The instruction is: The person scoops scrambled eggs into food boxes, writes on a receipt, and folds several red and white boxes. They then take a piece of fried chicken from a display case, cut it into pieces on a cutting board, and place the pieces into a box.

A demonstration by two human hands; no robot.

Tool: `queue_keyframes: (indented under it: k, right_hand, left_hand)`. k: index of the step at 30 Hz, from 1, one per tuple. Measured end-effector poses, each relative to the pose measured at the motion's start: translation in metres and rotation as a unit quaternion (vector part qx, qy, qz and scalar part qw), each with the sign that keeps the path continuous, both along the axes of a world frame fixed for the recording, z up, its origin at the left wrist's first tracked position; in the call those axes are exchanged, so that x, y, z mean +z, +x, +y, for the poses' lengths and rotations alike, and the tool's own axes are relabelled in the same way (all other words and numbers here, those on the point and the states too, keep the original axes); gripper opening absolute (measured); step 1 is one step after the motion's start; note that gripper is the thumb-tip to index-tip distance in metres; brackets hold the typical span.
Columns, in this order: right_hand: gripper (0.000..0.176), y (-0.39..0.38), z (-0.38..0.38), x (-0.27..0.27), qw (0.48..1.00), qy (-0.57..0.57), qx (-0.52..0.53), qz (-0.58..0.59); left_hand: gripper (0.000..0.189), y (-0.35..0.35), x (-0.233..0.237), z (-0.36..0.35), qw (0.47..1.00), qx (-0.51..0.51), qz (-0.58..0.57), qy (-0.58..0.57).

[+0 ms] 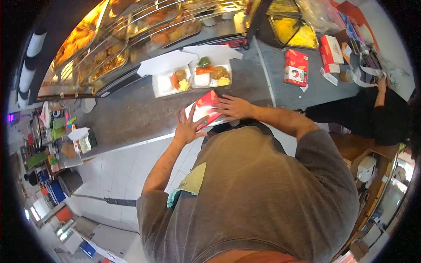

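Dark countertop [131,118] is positioned below a display case [162,22] of lit food trays; pale floor tiles are visible on the near side. A red-and-white box [205,107] is located at the near edge of the countertop, between both hands. The left hand [189,126] is placed at the left side of the box, fingers spread and pointed away from the body. The right hand [233,108] is laid over the right side, forearm angled in from the right, fingers directed left. Both hands are held open; the box is contacted by the fingers, but no closed grip is formed. Two open white containers [165,84] [212,79] with food are set just beyond the box. Part of the box is covered by the fingers, and its upper face is obscured by glare. Whether pressure is applied cannot be determined. At far right, a black-clothed person [366,115] is partly shown.
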State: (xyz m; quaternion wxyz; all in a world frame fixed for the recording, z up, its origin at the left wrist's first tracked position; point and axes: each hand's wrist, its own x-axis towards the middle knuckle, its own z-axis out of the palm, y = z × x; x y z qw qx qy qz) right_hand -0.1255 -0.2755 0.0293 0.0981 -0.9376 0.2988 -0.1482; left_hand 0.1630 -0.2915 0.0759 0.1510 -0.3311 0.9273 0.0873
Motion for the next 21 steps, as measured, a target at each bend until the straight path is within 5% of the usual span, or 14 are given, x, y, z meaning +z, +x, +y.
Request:
queue_keyframes:
  k: [2, 4, 6, 8, 11, 13, 14, 18, 20, 21]
  right_hand:
    - [0.052, 0.001, 0.019, 0.002, 0.999, 0.012, -0.039, 0.012]
    - [0.061, 0.013, 0.031, 0.001, 0.978, 0.057, -0.198, -0.034]
    - [0.066, 0.020, 0.042, -0.002, 0.962, 0.078, -0.244, -0.097]
    - [0.070, 0.015, 0.052, 0.003, 0.776, 0.325, -0.359, -0.405]
    - [0.079, -0.027, 0.063, 0.023, 0.682, 0.409, -0.405, -0.451]
    - [0.082, -0.055, 0.073, 0.066, 0.554, 0.469, -0.455, -0.516]
    - [0.071, -0.073, 0.079, 0.063, 0.665, 0.307, -0.488, -0.475]
    - [0.044, -0.171, 0.061, 0.089, 0.581, 0.072, -0.609, -0.535]
    - [0.044, -0.251, 0.036, 0.064, 0.600, -0.021, -0.633, -0.489]
    - [0.045, -0.284, 0.030, 0.059, 0.586, 0.035, -0.647, -0.486]
  left_hand:
    - [0.068, -0.016, -0.002, 0.001, 1.000, 0.006, 0.021, 0.011]
    - [0.068, -0.026, -0.030, -0.005, 0.974, 0.144, 0.164, 0.054]
    - [0.067, -0.040, -0.023, -0.002, 0.956, 0.158, 0.241, 0.054]
    - [0.068, -0.052, -0.017, 0.013, 0.937, 0.239, 0.242, 0.080]
    - [0.074, -0.086, -0.012, 0.043, 0.897, 0.267, 0.311, 0.166]
    - [0.075, -0.140, -0.007, 0.057, 0.866, 0.286, 0.372, 0.174]
    - [0.076, -0.175, -0.005, 0.060, 0.856, 0.291, 0.398, 0.158]
    - [0.074, -0.342, 0.036, 0.037, 0.873, 0.148, 0.452, 0.107]
    - [0.075, -0.414, 0.044, 0.033, 0.863, 0.141, 0.467, 0.129]
    - [0.077, -0.444, 0.043, 0.034, 0.873, 0.159, 0.447, 0.114]
